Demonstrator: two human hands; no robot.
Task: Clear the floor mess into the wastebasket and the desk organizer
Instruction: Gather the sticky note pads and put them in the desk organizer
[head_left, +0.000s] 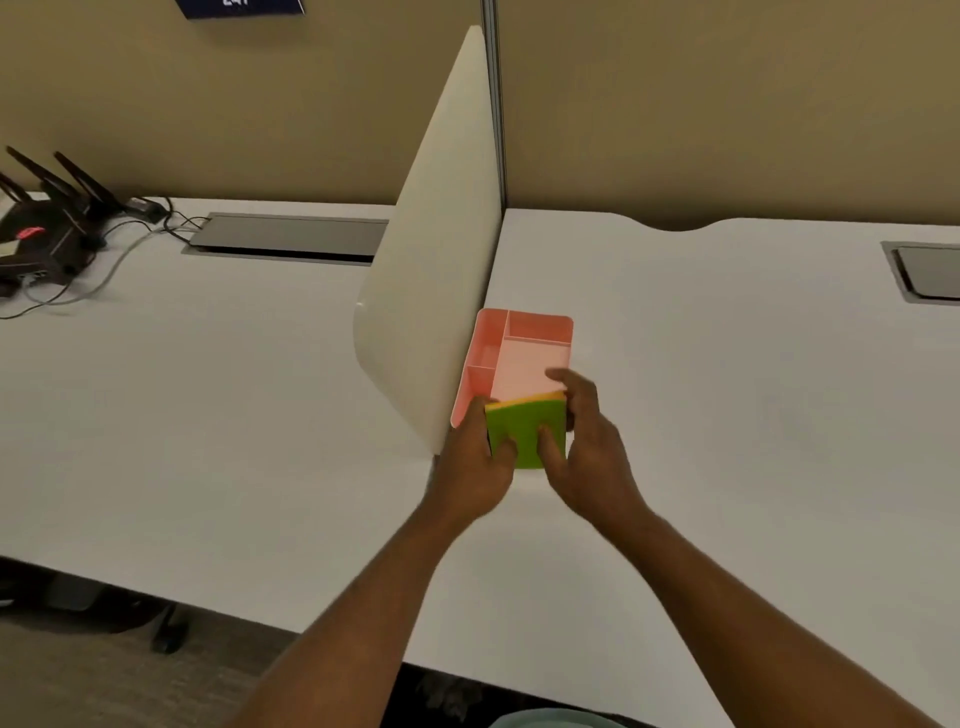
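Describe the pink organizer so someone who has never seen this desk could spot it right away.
Find the white divider standing upright between the two white desks. The organizer sits on the right-hand desk, right beside the divider's near end. It is a pink tray split into compartments, and both hands hold a green and yellow pad over its near edge.

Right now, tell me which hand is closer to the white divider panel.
Left. The left hand grips the green sticky-note pad right beside the divider panel, almost against its near edge. The right hand holds the pad's other side, farther off.
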